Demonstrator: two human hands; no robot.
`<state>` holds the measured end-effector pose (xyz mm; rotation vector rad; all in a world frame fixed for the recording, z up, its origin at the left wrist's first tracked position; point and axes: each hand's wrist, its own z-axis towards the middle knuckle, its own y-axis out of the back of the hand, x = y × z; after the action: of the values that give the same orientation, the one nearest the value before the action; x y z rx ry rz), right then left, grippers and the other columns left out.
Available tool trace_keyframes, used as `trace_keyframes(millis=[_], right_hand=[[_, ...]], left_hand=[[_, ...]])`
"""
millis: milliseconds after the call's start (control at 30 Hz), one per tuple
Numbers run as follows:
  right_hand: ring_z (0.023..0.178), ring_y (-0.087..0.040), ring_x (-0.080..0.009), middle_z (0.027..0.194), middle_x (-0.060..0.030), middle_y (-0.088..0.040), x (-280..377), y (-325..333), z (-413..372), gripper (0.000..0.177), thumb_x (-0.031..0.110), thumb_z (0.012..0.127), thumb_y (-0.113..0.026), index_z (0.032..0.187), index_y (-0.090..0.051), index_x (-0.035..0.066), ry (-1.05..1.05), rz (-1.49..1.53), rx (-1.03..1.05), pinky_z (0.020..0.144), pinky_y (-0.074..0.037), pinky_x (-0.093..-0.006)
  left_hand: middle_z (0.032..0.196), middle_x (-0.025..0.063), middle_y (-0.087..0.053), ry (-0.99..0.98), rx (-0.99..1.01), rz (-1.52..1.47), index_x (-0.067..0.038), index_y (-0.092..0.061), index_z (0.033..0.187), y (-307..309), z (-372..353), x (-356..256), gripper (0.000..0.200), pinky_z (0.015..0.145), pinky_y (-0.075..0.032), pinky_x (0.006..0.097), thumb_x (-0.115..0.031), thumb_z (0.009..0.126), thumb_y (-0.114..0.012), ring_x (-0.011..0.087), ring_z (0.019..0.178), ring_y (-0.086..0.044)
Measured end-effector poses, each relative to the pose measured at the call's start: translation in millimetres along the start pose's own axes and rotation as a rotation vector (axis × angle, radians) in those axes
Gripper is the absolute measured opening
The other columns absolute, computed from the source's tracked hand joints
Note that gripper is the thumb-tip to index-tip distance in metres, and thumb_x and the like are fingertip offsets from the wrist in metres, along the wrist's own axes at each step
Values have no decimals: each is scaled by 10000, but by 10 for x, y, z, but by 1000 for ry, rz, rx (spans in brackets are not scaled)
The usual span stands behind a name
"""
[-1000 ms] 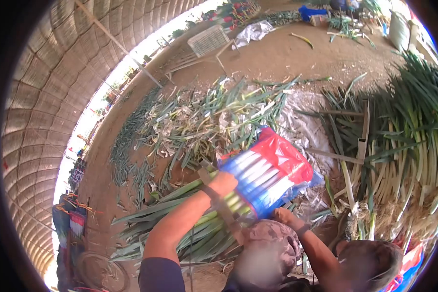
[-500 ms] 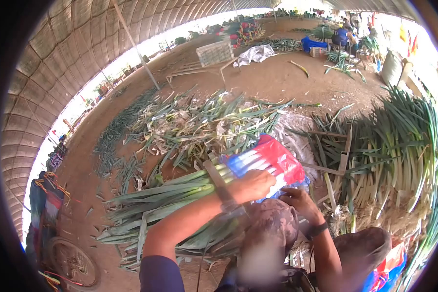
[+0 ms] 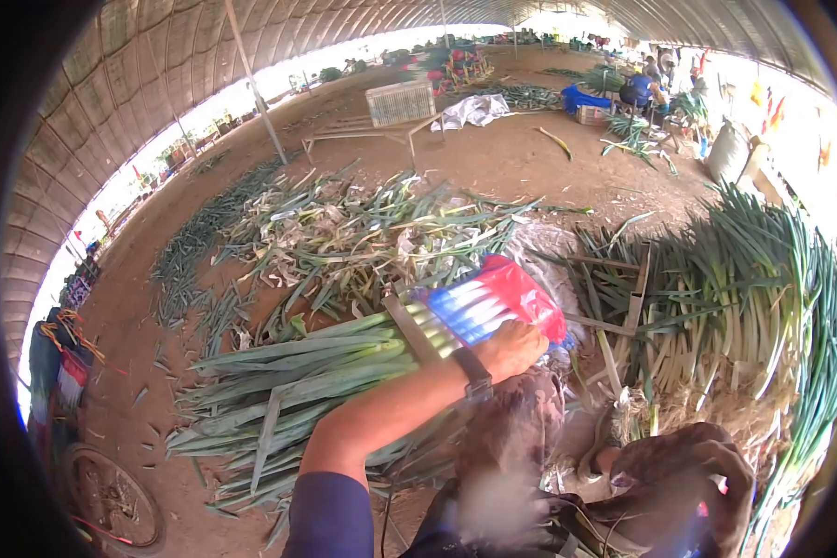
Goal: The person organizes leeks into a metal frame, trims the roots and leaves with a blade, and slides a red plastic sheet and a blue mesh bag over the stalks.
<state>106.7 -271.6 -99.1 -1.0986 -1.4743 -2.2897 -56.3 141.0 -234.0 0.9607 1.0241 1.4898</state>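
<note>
My left hand, with a dark band on the wrist, has its fingers curled on the near edge of a red, white and blue plastic bag. The bag covers the white ends of a bundle of large green onions, whose leaves stretch to the left. A flat bar stands against the bundle just left of the bag. My right hand is out of sight; its side of the view shows only my bent knee in brown patterned trousers.
More green onions with roots lie piled on the right, beside a metal frame. Loose leaves and trimmings cover the ground ahead. Beyond are a bench with a crate and a person. A wheel is at lower left.
My right hand has left the bag and gone out of view. My left hand stays at the bag's near edge. The view has shifted slightly.
</note>
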Motion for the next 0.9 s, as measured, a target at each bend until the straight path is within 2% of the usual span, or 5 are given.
trace_keyframes(millis=[167,333,433,600,900], right_hand=[[876,-637,-163,1136,-100,-619,-1113,156,-434,396,32,862,-633,1255,-605,-5,-216,-60,-401,750,-526,-291],[951,-618,-189,1213,-88,-605,-1292,-189,-434,596,92,824,-724,1373,-504,14,-447,198,-292,810,-510,-309],[933,-606,-184,1238,-71,-597,-1527,-461,-400,729,310,783,-786,1389,-495,27,-402,286,-209,808,-506,-326],[887,-597,-167,1167,-64,-612,-1696,-713,-311,701,287,762,-783,1365,-522,43,-362,373,-318,790,-503,-316],[864,-604,-163,1127,-64,-623,-1815,-971,-222,605,178,752,-749,1312,-565,44,-424,273,-410,771,-506,-310]], left_hand=[[697,163,-629,-12,73,5,-19,-624,742,170,54,-64,41,544,-508,439,-40,763,-596,319,654,-660],[687,161,-629,-20,-2,2,-20,-622,713,169,29,-88,77,539,-509,440,-56,776,-593,325,649,-661],[703,174,-629,68,110,-53,-23,-626,729,149,19,-72,87,559,-513,445,-66,792,-584,338,668,-662],[759,194,-644,10,-133,-126,-18,-636,739,-13,-74,-5,113,567,-519,457,-58,818,-565,351,681,-667],[748,188,-631,137,34,-122,-11,-647,710,-9,-7,-51,89,603,-529,449,-54,770,-597,337,709,-672]])
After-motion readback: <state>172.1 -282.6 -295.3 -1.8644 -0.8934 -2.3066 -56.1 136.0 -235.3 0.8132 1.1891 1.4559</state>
